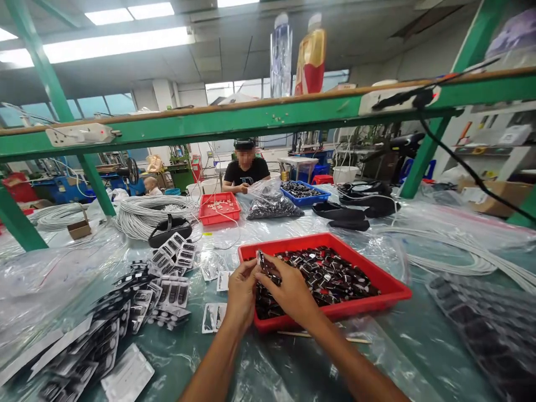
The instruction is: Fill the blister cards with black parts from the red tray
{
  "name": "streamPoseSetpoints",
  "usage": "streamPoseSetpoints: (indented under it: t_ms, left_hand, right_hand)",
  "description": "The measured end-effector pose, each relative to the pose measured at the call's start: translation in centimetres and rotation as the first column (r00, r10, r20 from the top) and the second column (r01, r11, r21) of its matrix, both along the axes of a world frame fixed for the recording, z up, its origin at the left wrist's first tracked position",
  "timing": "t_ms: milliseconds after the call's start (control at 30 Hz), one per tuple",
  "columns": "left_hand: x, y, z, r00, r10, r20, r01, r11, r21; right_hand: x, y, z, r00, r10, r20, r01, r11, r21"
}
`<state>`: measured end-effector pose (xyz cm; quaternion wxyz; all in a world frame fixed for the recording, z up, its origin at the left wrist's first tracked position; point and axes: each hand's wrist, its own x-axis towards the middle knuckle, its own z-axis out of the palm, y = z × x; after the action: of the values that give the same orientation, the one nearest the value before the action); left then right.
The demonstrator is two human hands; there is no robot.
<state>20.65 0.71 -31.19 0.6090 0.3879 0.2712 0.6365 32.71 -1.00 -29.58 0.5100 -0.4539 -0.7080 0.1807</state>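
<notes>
Over the near left side of a red tray, my two hands come together around a small dark piece with a clear, shiny edge. My right hand grips it between thumb and fingers. The fingertips of my left hand are pinched at its left end; what exactly they hold there is hidden. The tray is filled with many small black glossy pieces. Left of my hands lie small blister packs and a large heap of packs with dark pieces inside.
A green shelf frame with power strips crosses above the table. Behind the tray are a bag of dark parts, a blue tray, a smaller red tray and coiled white cable. A person sits opposite.
</notes>
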Motion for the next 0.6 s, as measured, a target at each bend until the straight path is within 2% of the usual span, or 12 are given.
streamPoseSetpoints:
  t_ms: [100,200,333,500,600]
  left_hand:
    - [0.1,-0.1,-0.7,1.000,0.001,-0.002,-0.001,1.000,-0.031]
    - [0.1,-0.1,-0.8,0.999,-0.012,-0.033,0.010,0.999,-0.038]
    - [-0.2,-0.1,-0.6,0.995,0.003,-0.096,-0.005,1.000,-0.022]
    - [-1.2,-0.1,-0.6,0.989,0.112,-0.100,-0.116,0.993,-0.037]
    - [-1.6,-0.2,-0.5,0.993,0.097,-0.067,-0.100,0.994,-0.042]
  right_hand:
    - [0.6,-0.5,-0.1,0.973,0.104,-0.204,-0.124,0.988,-0.088]
    - [1.3,-0.9,0.2,0.952,0.152,-0.265,-0.183,0.978,-0.100]
    - [2.4,-0.6,0.1,0.990,0.040,-0.133,-0.050,0.996,-0.074]
    - [3.7,0.2,0.0,0.988,-0.128,-0.089,0.123,0.990,-0.064]
    - [3.3,-0.1,0.0,0.985,-0.171,0.025,0.169,0.983,0.065]
